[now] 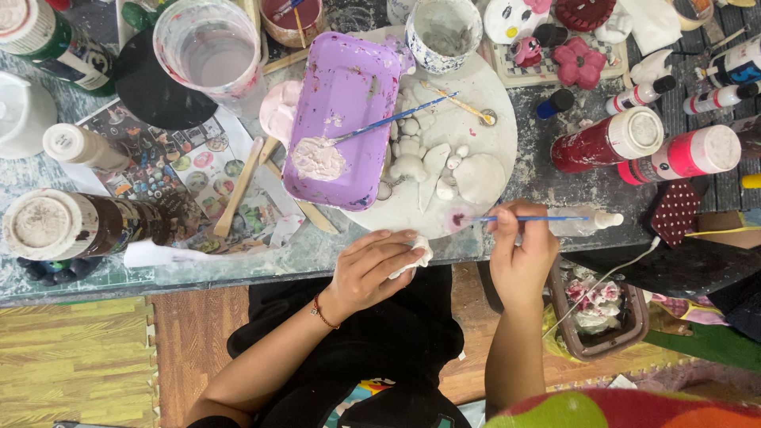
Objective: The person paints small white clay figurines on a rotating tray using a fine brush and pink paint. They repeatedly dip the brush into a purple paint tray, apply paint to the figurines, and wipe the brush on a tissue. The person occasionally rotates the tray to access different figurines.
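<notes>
My right hand [521, 252] grips a thin blue-handled paintbrush [523, 219] whose tip touches a pink smudge at the front edge of a round white board [495, 127]. My left hand [374, 269] is closed on a small white piece [416, 255] at the table's front edge, just below the board. Several unpainted white clay shapes [432, 162] lie on the board. A purple rectangular tray [349, 87] with a blob of pale pink paint [317, 160] rests partly on the board, with a second blue brush [396, 117] lying across it.
Paint bottles stand around: red [606, 141] and pink [686, 156] at right, a brown one [79, 224] at left. A clear water cup [212, 51], a grey-filled cup [444, 32], painted figurines [579, 62], wooden sticks [238, 188] and a printed sheet [190, 158] crowd the table.
</notes>
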